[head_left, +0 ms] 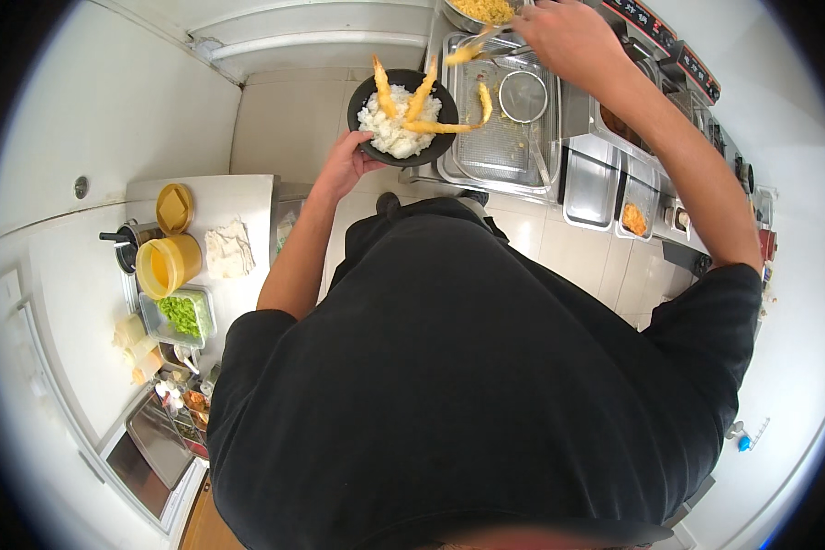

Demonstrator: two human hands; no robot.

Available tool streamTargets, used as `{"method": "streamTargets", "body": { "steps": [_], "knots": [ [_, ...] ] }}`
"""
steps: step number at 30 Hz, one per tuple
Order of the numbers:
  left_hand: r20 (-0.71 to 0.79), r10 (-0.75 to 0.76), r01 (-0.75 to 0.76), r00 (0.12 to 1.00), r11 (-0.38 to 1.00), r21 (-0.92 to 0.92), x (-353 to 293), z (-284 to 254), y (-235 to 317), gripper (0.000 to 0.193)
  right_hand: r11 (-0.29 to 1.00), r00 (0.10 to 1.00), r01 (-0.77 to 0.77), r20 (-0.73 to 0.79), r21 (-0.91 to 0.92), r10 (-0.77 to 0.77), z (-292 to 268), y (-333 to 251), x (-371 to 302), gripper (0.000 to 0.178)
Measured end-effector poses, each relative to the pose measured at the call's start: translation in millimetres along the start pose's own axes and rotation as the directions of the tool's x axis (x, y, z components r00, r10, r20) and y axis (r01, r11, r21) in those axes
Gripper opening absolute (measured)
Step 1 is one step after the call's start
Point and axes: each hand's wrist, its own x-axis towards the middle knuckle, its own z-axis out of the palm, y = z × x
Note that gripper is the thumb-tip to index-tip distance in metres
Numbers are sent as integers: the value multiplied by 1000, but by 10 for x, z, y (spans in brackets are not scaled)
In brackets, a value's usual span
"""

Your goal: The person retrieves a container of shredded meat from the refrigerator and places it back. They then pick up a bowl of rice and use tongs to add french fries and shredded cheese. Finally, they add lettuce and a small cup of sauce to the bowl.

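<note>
My left hand (pixel 346 165) grips the near left rim of a black bowl (pixel 361 138) held up beside the tray. White rice (pixel 395 139) fills it, and on the rice stand two battered fried shrimp, a left one (pixel 383 89) and a right one (pixel 423 90). Another fried piece (pixel 440 127) lies across the rice and juts past the bowl's right rim. At the upper right, my right hand (pixel 568 41) is closed on metal tongs (pixel 507 46), partly blurred. A yellow fried piece (pixel 465 54) is at their tips. Whether they pinch it is unclear.
Below the tongs lies a metal tray with a rack (pixel 486 170), holding a round strainer (pixel 523 97). A bowl of yellow crumbs (pixel 484 10) stands behind. Fryers (pixel 646 73) line the right. On the left counter (pixel 238 197) are a yellow tub (pixel 169 265), a cloth (pixel 228 249) and chopped greens (pixel 183 314).
</note>
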Motion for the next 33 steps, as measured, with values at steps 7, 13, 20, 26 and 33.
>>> {"method": "streamTargets", "body": {
  "steps": [7, 13, 20, 26, 33],
  "knots": [
    [26, -11, 11, 1000, 999, 30, -29, 92, 114, 36, 910, 859, 359, -308, -206, -409, -123, -402, 453, 14],
    [1, 17, -17, 1000, 1000, -6, -71, 101, 64, 37, 899, 869, 298, -297, -322, -395, 101, -707, 599, 10],
    [7, 13, -13, 1000, 1000, -17, -56, 91, 1, 40, 934, 922, 279, -210, -223, -326, 164, -871, 523, 9],
    [-42, 19, -19, 999, 1000, 15, -68, 121, -11, 40, 972, 964, 137, -199, -192, -176, 13, -737, 458, 13],
    [6, 14, -14, 1000, 1000, 1, -65, 101, 26, 40, 942, 904, 306, -268, -141, -334, 18, -621, 528, 12]
  ]
}}
